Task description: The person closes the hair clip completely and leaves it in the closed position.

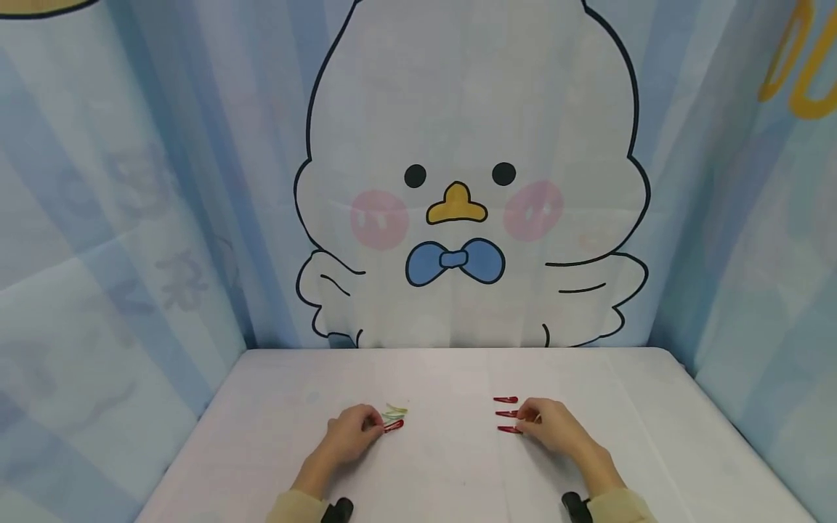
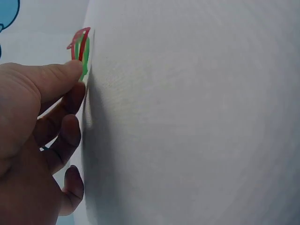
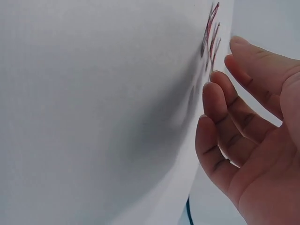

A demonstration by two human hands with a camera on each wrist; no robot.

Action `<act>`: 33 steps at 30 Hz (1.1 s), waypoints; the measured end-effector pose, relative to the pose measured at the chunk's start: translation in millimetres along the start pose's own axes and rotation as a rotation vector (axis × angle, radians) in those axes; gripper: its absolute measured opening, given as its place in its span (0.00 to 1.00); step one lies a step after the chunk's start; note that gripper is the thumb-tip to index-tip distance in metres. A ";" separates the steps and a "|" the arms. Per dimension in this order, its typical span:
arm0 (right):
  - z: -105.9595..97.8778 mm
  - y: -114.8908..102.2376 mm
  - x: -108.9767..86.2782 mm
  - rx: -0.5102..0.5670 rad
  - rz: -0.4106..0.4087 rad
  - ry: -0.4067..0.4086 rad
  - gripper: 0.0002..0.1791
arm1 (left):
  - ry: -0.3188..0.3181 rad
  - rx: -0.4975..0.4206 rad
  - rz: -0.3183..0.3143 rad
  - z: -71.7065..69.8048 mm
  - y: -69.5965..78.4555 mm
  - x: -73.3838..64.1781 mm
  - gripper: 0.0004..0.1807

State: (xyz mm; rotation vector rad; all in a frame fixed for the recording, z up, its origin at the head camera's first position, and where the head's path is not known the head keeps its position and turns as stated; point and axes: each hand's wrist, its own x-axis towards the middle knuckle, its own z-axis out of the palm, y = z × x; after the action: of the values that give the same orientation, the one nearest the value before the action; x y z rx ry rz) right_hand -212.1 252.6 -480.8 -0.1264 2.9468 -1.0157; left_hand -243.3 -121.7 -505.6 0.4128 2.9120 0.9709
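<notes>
My left hand (image 1: 353, 434) pinches the end of a red hair clip (image 1: 394, 426) between thumb and fingers, low over the white table. Just behind that clip lie green and yellowish clips (image 1: 395, 411), close together; in the left wrist view they overlap with red ones, so I cannot tell how many there are. On the right, three red hair clips (image 1: 506, 399) lie in a column, roughly parallel. Beside the nearer two is my right hand (image 1: 552, 427), its fingers loosely bent. A gap shows between thumb and fingertips in the right wrist view, with nothing held there.
The white table (image 1: 451, 465) ends at a back edge against a curtain (image 1: 458, 312) printed with a white bird in a blue bow tie. Striped curtain walls stand at left and right. Bare tabletop separates the two groups of clips.
</notes>
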 end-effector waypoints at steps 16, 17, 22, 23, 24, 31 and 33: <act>-11.2 -19.4 -11.6 0.050 -0.026 0.038 0.06 | 0.018 -0.314 0.032 -7.7 9.6 -10.8 0.02; -12.6 -20.9 -11.9 0.050 -0.039 0.044 0.06 | 0.018 -0.326 0.030 -7.9 10.6 -11.3 0.02; -18.4 -26.5 -12.4 0.055 -0.105 0.075 0.05 | 0.038 -0.360 0.064 -8.2 15.1 -13.2 0.02; -19.2 -27.4 -12.4 0.057 -0.115 0.079 0.05 | 0.039 -0.366 0.069 -8.1 15.8 -13.5 0.02; -19.4 -28.0 -12.5 0.061 -0.116 0.082 0.05 | 0.040 -0.367 0.071 -7.7 16.2 -13.6 0.02; -17.5 -36.4 -13.8 0.086 -0.106 0.112 0.06 | 0.048 -0.378 0.104 -5.5 21.8 -13.5 0.02; -16.7 -39.8 -14.1 0.095 -0.111 0.129 0.06 | 0.053 -0.381 0.106 -5.1 25.4 -12.6 0.02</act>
State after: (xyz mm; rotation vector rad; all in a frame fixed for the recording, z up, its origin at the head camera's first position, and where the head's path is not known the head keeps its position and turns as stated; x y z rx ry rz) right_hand -196.1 232.8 -443.3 -0.2333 3.0281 -1.2210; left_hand -225.8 -108.5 -486.9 0.5244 2.6787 1.5330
